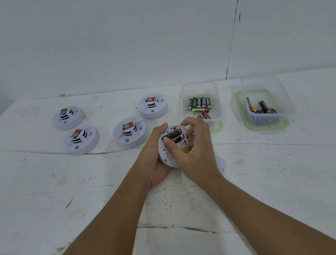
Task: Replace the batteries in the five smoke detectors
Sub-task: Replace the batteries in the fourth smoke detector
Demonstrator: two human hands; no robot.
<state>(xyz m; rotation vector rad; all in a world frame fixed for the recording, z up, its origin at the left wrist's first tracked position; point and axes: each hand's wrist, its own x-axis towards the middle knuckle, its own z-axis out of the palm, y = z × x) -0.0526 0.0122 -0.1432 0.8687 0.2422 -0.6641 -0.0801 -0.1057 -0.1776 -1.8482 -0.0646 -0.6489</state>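
We've got one detector flipped belly-up, lifted over the middle of the surface, battery bay open with dark cells seated. Left hand cradles and grips its rim; right hand pinches at the cells, thumb on one end. Looks like the swap step on this unit; can't tell if cells are going in or out. Next: seat or pull them, then refit the cover. Four detectors sit face-up toward the far edge, battery tub and second tub toward the far right corner.
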